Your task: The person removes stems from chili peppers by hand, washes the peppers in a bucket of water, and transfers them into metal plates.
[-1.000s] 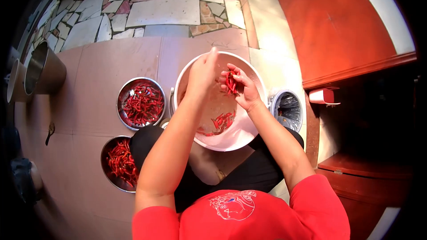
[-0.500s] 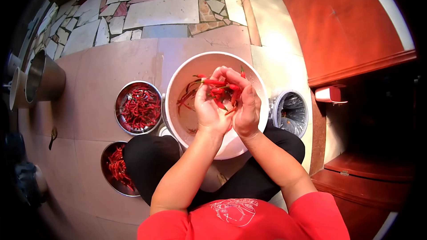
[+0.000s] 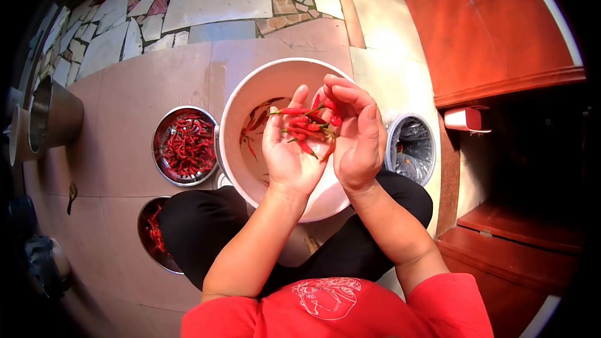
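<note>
Several red chili peppers [image 3: 307,128] with green stems lie in my cupped left hand [image 3: 289,166], palm up over the white bucket [image 3: 250,87]. My right hand [image 3: 358,144] is cupped beside it, its fingers curled around the right side of the same peppers. More chili peppers [image 3: 255,119] float in the water on the bucket's left side. My hands hide part of the bucket's inside.
On the left stand a metal bowl of red chilies [image 3: 188,147] and a second bowl [image 3: 145,238], partly behind my knee. A lined trash bin [image 3: 410,150] is at right, near a red wooden cabinet [image 3: 501,31]. Metal pots [image 3: 62,112] stand far left.
My hands have moved a little apart at the fingers, and the left palm has opened flatter under the chili peppers. The view has shifted slightly.
</note>
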Tool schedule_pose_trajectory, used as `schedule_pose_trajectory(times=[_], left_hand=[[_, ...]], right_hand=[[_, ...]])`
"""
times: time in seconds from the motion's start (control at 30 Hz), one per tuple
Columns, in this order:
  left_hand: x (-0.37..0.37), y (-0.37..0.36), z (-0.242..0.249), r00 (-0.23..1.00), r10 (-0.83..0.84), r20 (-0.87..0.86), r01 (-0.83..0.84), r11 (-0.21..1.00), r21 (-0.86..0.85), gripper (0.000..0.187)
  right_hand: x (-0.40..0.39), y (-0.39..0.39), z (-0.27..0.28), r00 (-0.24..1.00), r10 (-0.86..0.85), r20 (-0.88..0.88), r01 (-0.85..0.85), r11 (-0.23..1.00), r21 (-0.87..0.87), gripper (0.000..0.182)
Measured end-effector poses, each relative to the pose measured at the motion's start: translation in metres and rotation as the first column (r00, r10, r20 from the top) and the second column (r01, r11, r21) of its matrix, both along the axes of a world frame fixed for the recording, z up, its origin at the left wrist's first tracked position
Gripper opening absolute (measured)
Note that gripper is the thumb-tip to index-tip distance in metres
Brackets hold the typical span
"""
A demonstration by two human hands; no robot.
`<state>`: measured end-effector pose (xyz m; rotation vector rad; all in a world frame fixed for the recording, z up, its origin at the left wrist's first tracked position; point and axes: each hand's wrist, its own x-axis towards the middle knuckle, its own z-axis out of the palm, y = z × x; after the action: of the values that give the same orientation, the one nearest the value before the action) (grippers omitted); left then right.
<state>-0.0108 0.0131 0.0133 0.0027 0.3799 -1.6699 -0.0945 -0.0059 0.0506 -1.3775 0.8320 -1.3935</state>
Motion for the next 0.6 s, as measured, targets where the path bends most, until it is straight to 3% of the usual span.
schedule_pose_trajectory(times=[0.03, 0.13, 0.27, 0.33, 0.4, 0.43, 0.53, 0.6], left_hand=[[-0.002, 0.0, -0.002, 1.0, 0.0, -0.012, 0.0, 1.0, 0.014, 0.048], [-0.003, 0.003, -0.004, 0.998, -0.026, -0.05, 0.023, 0.997, -0.067, 0.048], [-0.005, 0.005, -0.002, 0.994, -0.104, 0.019, 0.104, 0.995, 0.002, 0.048], [-0.005, 0.006, -0.011, 0.975, -0.106, -0.194, 0.083, 0.989, -0.119, 0.052], [-0.003, 0.004, -0.013, 0.975, -0.103, -0.197, 0.078, 0.989, -0.127, 0.052], [-0.001, 0.004, -0.011, 0.975, -0.099, -0.199, 0.073, 0.988, -0.133, 0.052], [0.001, 0.004, -0.001, 0.995, -0.082, -0.05, 0.078, 0.994, -0.072, 0.052], [0.001, 0.004, 0.003, 0.997, -0.072, -0.019, 0.071, 0.995, -0.071, 0.052]], right_hand=[[0.003, 0.002, 0.004, 0.99, 0.044, 0.131, -0.049, 0.998, 0.034, 0.046], [0.005, 0.0, 0.005, 0.986, 0.022, 0.163, -0.02, 1.0, -0.014, 0.049], [0.004, -0.008, 0.013, 0.985, -0.021, 0.169, 0.012, 0.998, 0.059, 0.049], [-0.002, -0.009, 0.017, 0.982, 0.187, -0.011, -0.185, 0.978, 0.093, 0.049], [-0.003, -0.007, 0.025, 0.974, 0.225, 0.008, -0.225, 0.969, 0.101, 0.046], [-0.004, -0.005, 0.031, 0.98, 0.173, -0.094, -0.16, 0.979, 0.127, 0.042], [-0.01, -0.013, 0.028, 0.994, 0.071, -0.087, -0.059, 0.988, 0.139, 0.033], [-0.017, -0.022, 0.021, 0.997, -0.068, -0.039, 0.068, 0.998, 0.011, 0.03]])
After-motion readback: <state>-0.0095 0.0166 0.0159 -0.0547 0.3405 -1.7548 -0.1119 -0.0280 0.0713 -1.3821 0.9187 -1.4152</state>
